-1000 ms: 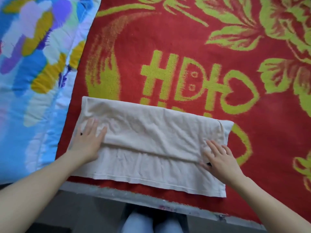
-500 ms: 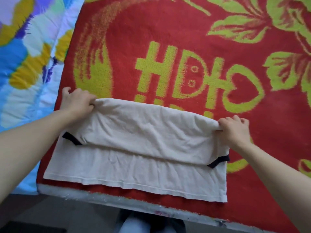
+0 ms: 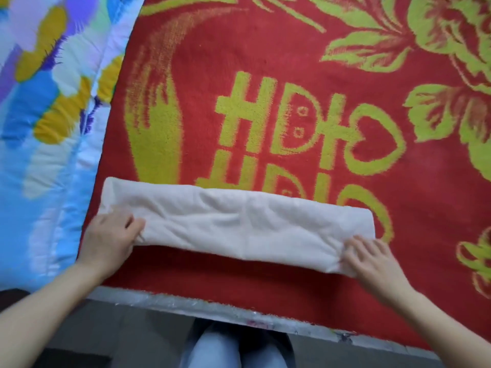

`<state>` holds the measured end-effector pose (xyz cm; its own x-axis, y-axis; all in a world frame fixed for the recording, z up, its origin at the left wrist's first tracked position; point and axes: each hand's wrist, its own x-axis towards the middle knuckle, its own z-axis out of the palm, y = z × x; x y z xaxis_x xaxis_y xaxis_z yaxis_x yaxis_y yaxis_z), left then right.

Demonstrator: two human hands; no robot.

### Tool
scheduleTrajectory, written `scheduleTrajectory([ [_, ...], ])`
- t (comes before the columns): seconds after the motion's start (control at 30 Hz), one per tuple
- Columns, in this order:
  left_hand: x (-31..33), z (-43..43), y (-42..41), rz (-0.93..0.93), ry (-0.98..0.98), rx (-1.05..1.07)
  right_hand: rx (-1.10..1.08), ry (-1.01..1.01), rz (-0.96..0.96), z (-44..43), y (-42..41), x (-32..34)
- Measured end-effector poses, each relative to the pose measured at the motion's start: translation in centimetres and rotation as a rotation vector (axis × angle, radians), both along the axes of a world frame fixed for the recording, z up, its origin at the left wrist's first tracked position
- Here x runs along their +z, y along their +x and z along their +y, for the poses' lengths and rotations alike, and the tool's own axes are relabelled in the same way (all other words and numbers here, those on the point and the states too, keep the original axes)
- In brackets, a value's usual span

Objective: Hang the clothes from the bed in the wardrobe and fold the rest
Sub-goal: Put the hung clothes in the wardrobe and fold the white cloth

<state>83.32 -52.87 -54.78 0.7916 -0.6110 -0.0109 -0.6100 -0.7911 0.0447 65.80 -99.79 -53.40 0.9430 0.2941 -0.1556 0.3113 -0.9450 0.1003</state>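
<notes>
Cream garment (image 3: 239, 224), folded into a long strip, lies along the near edge of the red blanket (image 3: 279, 57). I see the left hand (image 3: 111, 236) pinching its left end and the right hand (image 3: 373, 258) gripping its bunched right corner. A blue quilt (image 3: 39, 144) borders the blanket's left edge.

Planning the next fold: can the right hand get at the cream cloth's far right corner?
Likely yes: the right hand holds the cream cloth by its near right corner, and nothing covers the far one.

Home bedroom, bed (image 3: 239, 313) spread with red patterned blanket (image 3: 265, 75), colourful quilt (image 3: 47, 102) beside
</notes>
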Motion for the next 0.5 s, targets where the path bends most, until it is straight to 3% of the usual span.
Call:
scheduleTrajectory([
  [0.07, -0.9, 0.5, -3.3, 0.046, 0.053, 0.082, -0.004, -0.058, 0.166, 1.7, -2.1, -0.7],
  [0.17, -1.4, -0.8, -6.9, 0.133, 0.123, 0.189, -0.226, -0.038, 0.375, 4.8, -1.6, -1.0],
  [0.33, -1.8, -8.9, -7.3, 0.205, 0.192, 0.127, -0.333, 0.059, 0.33, 9.0, 2.8, -2.0],
  [0.5, -4.5, -12.6, -4.6, 0.31, 0.202, 0.148, -0.366, 0.003, 0.378, 9.2, 4.3, -5.1],
])
